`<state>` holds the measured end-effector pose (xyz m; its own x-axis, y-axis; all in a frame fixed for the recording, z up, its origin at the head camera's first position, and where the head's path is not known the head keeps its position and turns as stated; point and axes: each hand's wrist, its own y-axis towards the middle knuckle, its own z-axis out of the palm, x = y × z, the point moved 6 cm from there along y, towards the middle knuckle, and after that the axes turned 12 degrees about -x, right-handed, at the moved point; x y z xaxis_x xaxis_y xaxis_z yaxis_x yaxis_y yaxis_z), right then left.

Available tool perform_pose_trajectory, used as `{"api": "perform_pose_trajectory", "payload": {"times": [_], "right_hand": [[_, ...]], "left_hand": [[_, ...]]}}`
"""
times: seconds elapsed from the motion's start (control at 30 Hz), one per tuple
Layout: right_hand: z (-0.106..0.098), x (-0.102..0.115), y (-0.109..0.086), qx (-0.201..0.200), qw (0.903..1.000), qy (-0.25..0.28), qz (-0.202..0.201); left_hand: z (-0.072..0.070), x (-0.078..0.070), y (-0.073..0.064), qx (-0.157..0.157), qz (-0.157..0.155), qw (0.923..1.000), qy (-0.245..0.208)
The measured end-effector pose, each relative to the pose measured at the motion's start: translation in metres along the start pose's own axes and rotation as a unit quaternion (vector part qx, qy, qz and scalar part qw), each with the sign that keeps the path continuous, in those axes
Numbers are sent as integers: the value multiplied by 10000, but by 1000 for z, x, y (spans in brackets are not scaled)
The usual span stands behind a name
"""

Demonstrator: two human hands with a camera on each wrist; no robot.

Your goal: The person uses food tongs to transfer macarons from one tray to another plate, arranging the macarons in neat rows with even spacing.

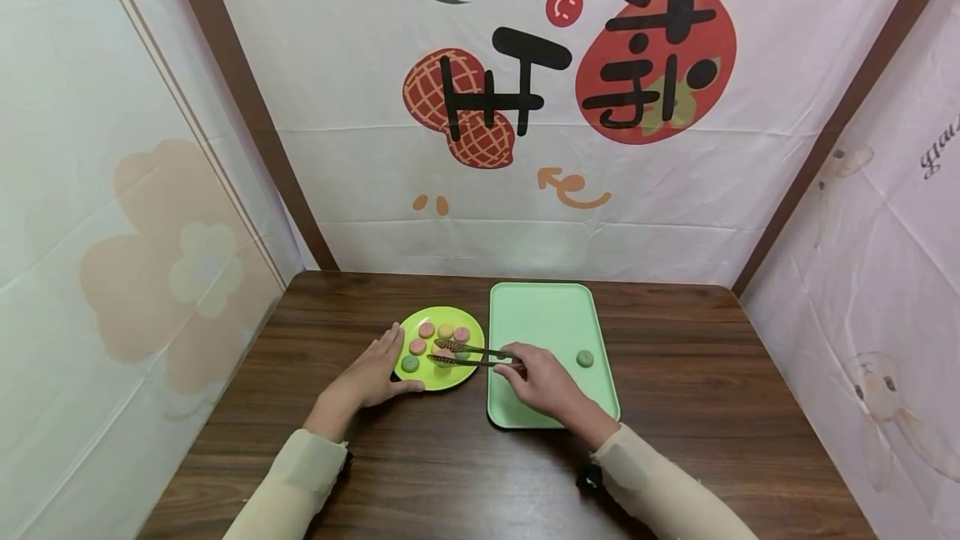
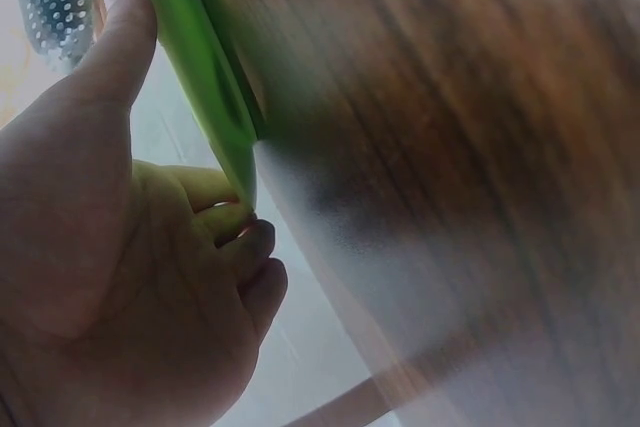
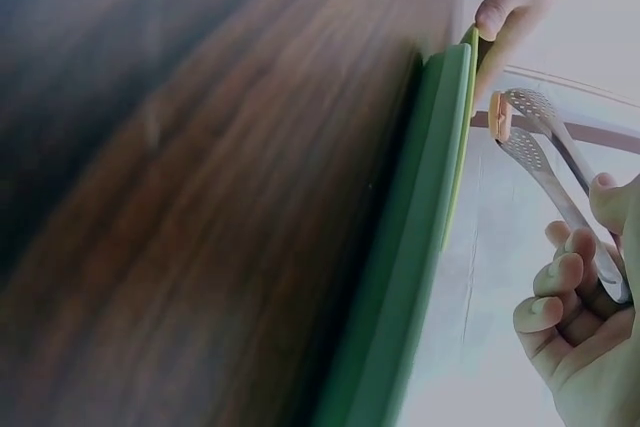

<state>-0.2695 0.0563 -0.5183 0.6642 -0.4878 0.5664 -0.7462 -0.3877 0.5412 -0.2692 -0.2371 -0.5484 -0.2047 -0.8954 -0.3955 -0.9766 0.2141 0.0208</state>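
Note:
Several pink, yellow and green macarons [image 1: 417, 346] lie on a lime-green plate [image 1: 427, 379]. My left hand [image 1: 372, 373] rests against the plate's left rim, thumb and fingers spread along the edge. Metal tongs [image 1: 480, 363] with perforated tips are in the grip of my right hand [image 1: 546, 382], fingers bent around the handles. The tongs' tips reach over the plate. In the right wrist view, an orange-pink macaron [image 3: 499, 115] appears at the tips; whether they pinch it firmly is unclear. One green macaron [image 1: 585, 358] sits on the light-green tray [image 1: 546, 311].
The tray stands just right of the plate on a dark wooden table [image 1: 450, 473]. Behind the table hangs a printed cloth wall [image 1: 360, 190], with further cloth walls at left and right.

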Motion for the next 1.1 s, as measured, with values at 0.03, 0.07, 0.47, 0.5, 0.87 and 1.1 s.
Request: {"api": "perform_pose_trajectory", "payload": {"times": [0.03,0.07,0.47,0.5,0.87,1.1], "right_hand": [[1,0,0,-12,10000,10,-3],[2,1,0,-10,10000,8,-2],[10,2,2,203,9998,-53,52],[11,3,3,205,9998,-54,49],[16,3,5,302,9992,-176,213],[18,2,7,317,9989,-189,276]], "left_hand": [[0,0,0,-8,10,10000,-3],[0,-1,0,-14,17,10000,-11],[-2,-2,-1,-12,1,10000,-64],[-2,-2,-1,-16,2,10000,-59],[-1,-1,0,-34,13,10000,-77],[0,0,1,-8,75,10000,-46]]}}
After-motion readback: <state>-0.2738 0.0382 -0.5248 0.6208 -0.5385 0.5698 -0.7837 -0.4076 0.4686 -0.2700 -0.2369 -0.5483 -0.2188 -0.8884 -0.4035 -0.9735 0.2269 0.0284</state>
